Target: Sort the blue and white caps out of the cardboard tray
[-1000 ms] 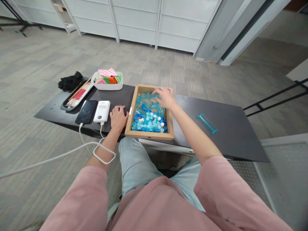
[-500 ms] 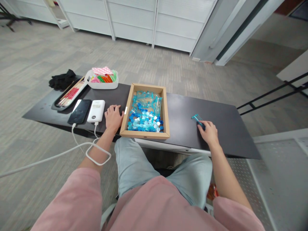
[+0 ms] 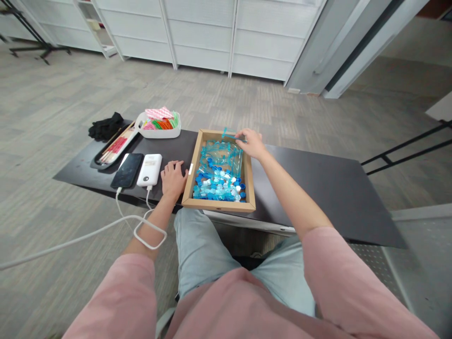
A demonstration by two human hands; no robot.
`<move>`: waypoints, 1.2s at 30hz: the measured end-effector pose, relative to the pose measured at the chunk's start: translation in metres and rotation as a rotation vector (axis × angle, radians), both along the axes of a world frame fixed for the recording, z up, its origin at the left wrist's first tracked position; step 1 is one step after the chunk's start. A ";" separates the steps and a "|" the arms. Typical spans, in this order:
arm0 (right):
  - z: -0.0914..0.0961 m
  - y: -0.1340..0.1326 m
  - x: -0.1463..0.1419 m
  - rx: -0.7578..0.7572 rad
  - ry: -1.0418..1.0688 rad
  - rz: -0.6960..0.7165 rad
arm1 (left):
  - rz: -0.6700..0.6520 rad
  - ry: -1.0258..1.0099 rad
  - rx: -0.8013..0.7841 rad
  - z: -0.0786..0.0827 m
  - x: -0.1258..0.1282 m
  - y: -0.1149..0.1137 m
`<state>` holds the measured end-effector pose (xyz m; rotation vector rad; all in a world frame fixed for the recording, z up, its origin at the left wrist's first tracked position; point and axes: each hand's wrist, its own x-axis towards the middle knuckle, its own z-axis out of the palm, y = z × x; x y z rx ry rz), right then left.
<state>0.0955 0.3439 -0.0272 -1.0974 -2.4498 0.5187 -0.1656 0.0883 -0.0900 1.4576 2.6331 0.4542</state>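
A shallow wooden tray [image 3: 249,179] lies on the black table [image 3: 318,183], filled with several clear blue plastic tubes and blue and white caps [image 3: 219,181]. Over the tray's far right corner, my right hand [image 3: 252,142] is closed on one clear blue tube [image 3: 231,135], held level just above the rim. My left hand [image 3: 173,178] lies flat on the table with fingers stretched out, touching the tray's left side, beside a white power bank [image 3: 149,169].
A black phone [image 3: 127,170] lies next to the power bank, both with white cables hanging off the front edge. Further left are a long dark tray of sticks [image 3: 113,147], a white tub of coloured items [image 3: 160,125] and a black cloth [image 3: 106,126].
My right hand picked the blue tube up from the right part of the table and carried it left to the tray's far corner. The left hand has stayed put.
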 end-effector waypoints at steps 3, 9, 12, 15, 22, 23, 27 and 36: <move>0.002 0.012 -0.052 -0.023 -0.080 0.102 | -0.008 -0.015 0.050 -0.005 -0.002 0.000; -0.011 0.007 -0.021 -0.009 -0.062 0.012 | -0.039 -0.101 0.209 -0.020 -0.009 0.000; -0.025 -0.016 0.054 -0.021 -0.103 -0.120 | -0.041 -0.138 0.253 -0.025 -0.013 0.001; -0.044 -0.056 0.143 -0.054 -0.166 -0.305 | -0.048 -0.169 0.296 -0.032 -0.017 0.003; -0.083 -0.147 0.273 -0.052 -0.199 -0.591 | 0.017 -0.369 0.601 -0.040 -0.031 0.014; -0.086 -0.151 0.278 -0.057 -0.184 -0.600 | 0.024 -0.375 0.630 -0.036 -0.033 0.013; -0.091 -0.149 0.278 -0.068 -0.153 -0.613 | 0.057 -0.379 0.779 -0.012 -0.037 -0.006; -0.095 -0.143 0.278 -0.069 -0.123 -0.601 | -0.122 -0.340 1.069 0.011 0.135 -0.111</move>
